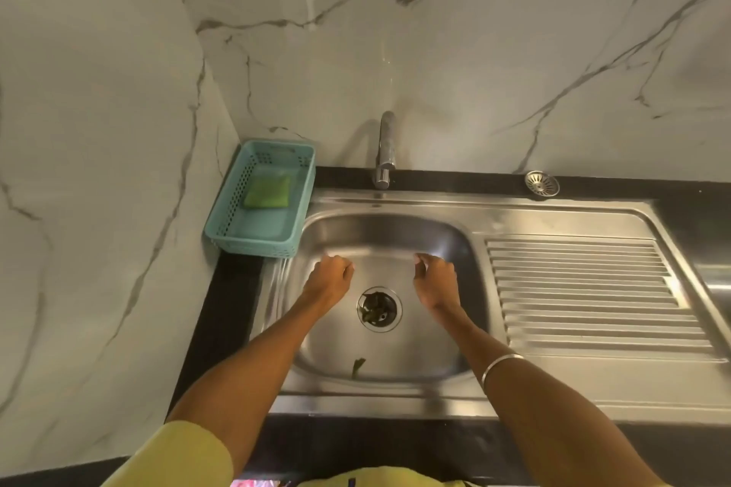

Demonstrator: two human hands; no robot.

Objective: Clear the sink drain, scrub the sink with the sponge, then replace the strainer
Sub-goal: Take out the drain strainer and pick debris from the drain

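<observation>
My left hand (329, 276) and right hand (435, 281), both loosely curled and empty, hover over the sink (379, 344) drain (379, 308), strainer (542, 183) at the surface's back edge.

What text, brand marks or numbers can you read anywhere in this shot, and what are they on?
None can be read.
Strainer on the counter behind the drainboard: no marking visible.
Tap: no brand mark can be made out.
Teal basket holding the green sponge: no label shows.
Sink and open drain: no stamp visible.
Yellow clothing at the bottom edge carries a small dark mark, too small to read.
</observation>
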